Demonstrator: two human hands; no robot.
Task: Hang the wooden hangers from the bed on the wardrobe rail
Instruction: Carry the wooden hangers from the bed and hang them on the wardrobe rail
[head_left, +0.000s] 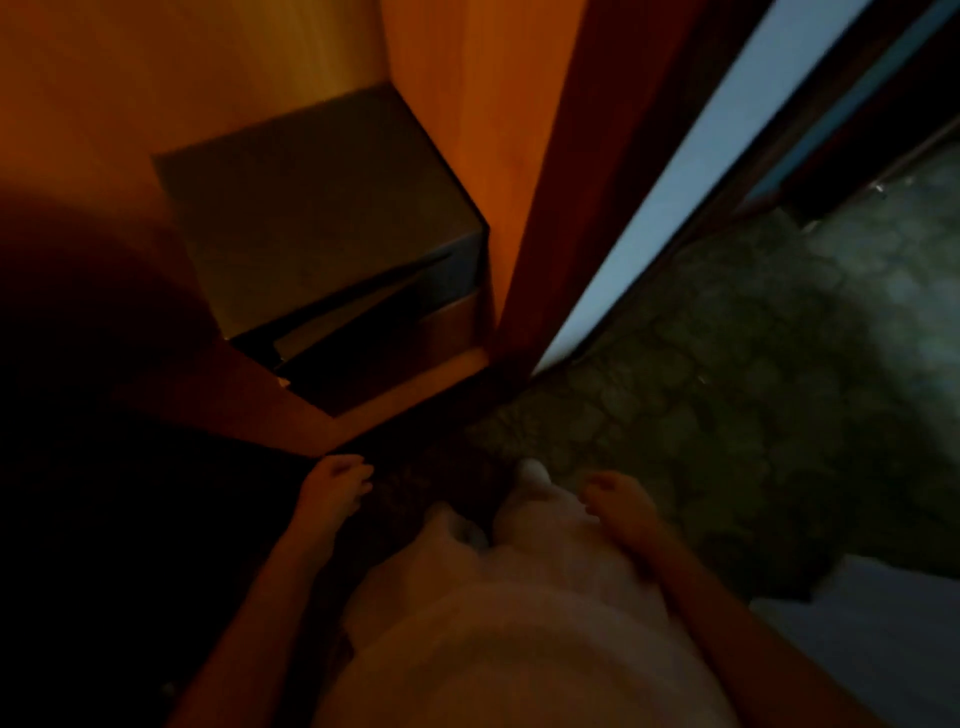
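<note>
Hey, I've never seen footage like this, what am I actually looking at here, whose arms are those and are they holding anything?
This is one picture from a wide-angle camera worn on a person's head, looking steeply down, so you see their own body from above. The pale shape at the bottom is their clothing. The left hand and right hand hang low with fingers loosely curled, and neither appears to hold anything. Above them is an orange wooden wardrobe, with a dark box-shaped object inside; the blur hides what it is. To the right is patterned carpet, and a pale corner that may be the bed. No hangers or rail are visible in this dim, blurred picture.
</note>
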